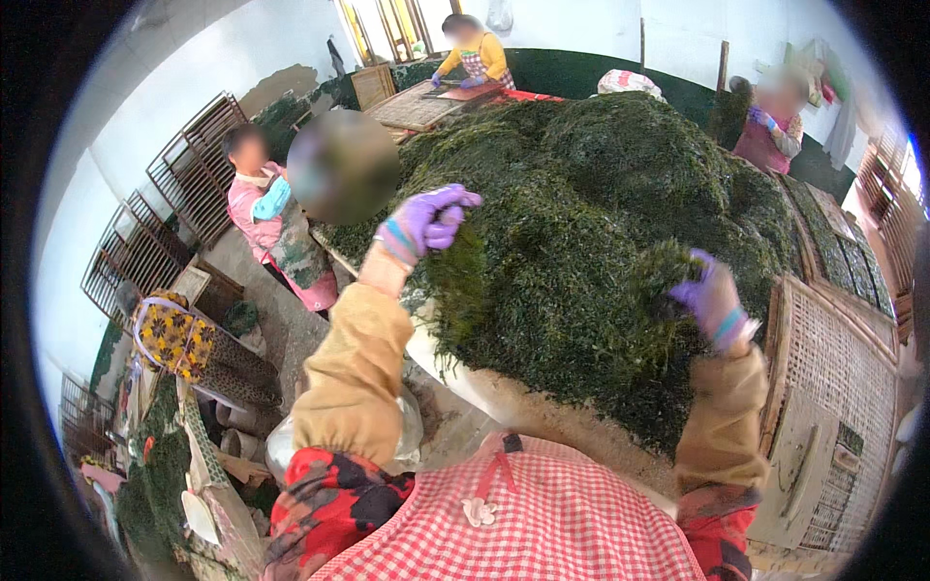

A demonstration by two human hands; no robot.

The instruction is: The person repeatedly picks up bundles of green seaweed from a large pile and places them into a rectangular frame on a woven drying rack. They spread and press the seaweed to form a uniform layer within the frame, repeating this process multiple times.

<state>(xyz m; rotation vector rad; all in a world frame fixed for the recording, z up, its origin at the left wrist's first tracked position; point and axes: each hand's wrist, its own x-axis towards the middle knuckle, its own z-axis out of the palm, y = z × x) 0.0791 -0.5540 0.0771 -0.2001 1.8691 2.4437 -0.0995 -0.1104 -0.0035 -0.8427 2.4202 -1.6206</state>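
Observation:
A big heap of dark green seaweed [562, 223] covers the table before me. My left hand [426, 223], in a purple glove, is raised over the heap's left edge, its lower fingers curled. A loose strand bunch of seaweed [460, 290] hangs from it. My right hand [712, 298], gloved the same way, is closed on a clump of seaweed [659, 290] at the right side of the heap. Both hands are apart, with the heap between them.
To the right lies a woven mesh screen [838, 349] with a flat board [794, 465] on it. The table edge [494, 392] is close in front of me. Co-workers stand left, at the back and at the far right. Slatted wooden racks [194, 169] lean on the left wall.

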